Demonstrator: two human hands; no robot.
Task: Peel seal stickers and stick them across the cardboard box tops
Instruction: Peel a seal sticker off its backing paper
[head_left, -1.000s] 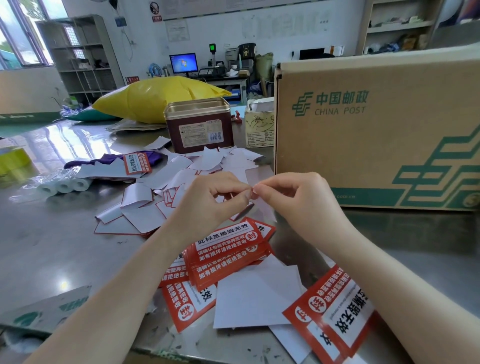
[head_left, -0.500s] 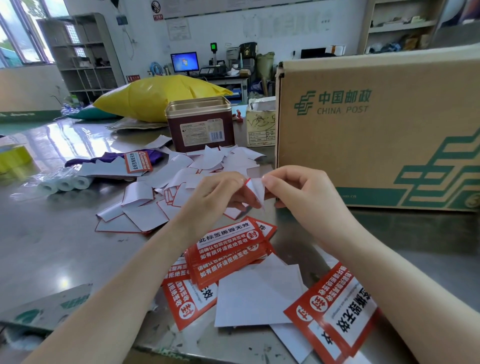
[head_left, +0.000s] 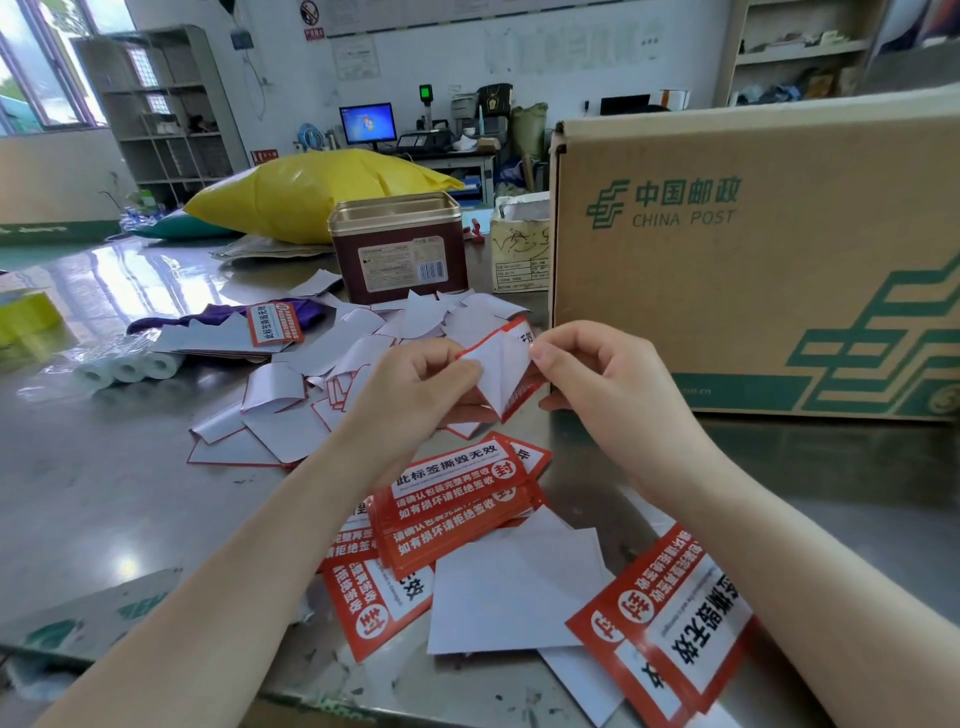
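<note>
— Postal back room, steel desk (head_left: 93, 483) strewn with white backing scraps (head_left: 291, 431). Where's the sticker?

— I've got the seal sticker (head_left: 501, 371) between both hands, half peeled. My left hand (head_left: 415, 384) pinches the backing, my right hand (head_left: 597, 374) pinches the peeled corner.

— And the cardboard box (head_left: 753, 270)?

— Just beyond my right hand, top above both hands. I'd judge the right carries it up; the sticker's long axis runs left to right.

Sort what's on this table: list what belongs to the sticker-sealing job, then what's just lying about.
Job:
left hand
right hand
half-peeled seal sticker
seal sticker stack
China Post box

Lying about:
peeled backing papers
metal tin
yellow bag
tape rolls
</note>
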